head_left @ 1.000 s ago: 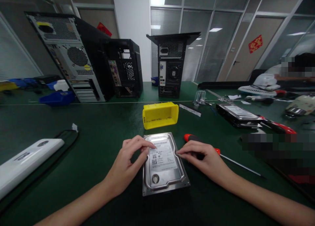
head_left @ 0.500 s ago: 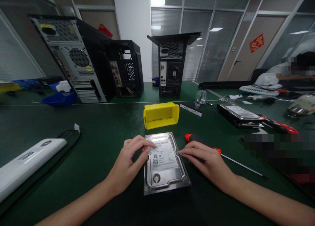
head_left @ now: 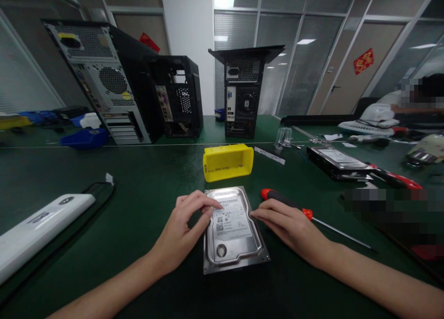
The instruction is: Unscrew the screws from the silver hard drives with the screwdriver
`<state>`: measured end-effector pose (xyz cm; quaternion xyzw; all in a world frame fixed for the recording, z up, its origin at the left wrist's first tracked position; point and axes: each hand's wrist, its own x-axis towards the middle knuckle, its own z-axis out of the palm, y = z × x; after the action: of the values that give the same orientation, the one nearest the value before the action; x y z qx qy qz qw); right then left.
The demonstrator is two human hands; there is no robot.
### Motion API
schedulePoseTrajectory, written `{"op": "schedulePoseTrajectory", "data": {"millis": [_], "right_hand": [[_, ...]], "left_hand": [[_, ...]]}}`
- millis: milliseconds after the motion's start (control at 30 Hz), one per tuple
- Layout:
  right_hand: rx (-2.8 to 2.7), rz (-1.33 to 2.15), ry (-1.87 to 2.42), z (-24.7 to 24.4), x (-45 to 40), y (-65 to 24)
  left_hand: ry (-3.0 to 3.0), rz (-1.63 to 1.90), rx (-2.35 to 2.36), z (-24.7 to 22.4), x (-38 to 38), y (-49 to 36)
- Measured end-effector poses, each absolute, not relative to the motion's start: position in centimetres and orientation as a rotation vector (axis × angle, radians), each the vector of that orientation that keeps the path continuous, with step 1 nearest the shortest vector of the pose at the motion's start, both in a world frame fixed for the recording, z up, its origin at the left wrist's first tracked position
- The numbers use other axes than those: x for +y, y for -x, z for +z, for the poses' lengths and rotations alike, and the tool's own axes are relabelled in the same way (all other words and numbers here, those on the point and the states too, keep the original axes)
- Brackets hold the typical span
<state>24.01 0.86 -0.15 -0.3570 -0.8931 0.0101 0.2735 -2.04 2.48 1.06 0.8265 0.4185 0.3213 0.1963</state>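
Observation:
A silver hard drive point(head_left: 234, 238) lies flat on the green table, its printed label facing up. My left hand point(head_left: 185, 228) grips its left side, the thumb at the edge and the index fingertip on the label; the other fingers are curled. On the opposite side, my right hand point(head_left: 291, 226) has its fingers pressed together, with the tips on the drive's right edge. Behind that hand lies a screwdriver point(head_left: 284, 197) with a red and black handle, its long shaft pointing right. Just beyond the drive stands a yellow plastic bin point(head_left: 228, 173) on its side, opening toward me.
Three computer cases stand at the back, including a black one point(head_left: 242, 99) in the middle. More hard drives point(head_left: 338, 159) are stacked at right. A white power strip point(head_left: 45, 231) with a dark cable lies at left. A person point(head_left: 398, 101) sits at far right.
The whole view shifts very slightly. Both hands stay at the sides of the hard drive, and nothing on the table has visibly been moved.

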Motion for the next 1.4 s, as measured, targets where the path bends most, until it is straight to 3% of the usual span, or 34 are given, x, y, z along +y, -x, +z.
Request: {"op": "schedulePoseTrajectory", "data": {"millis": [1400], "right_hand": [[-2.376,0.078,0.938,-0.18,0.43,-24.14]], "left_hand": [[-2.31,0.926,1.155,0.83,2.45,2.0]]}}
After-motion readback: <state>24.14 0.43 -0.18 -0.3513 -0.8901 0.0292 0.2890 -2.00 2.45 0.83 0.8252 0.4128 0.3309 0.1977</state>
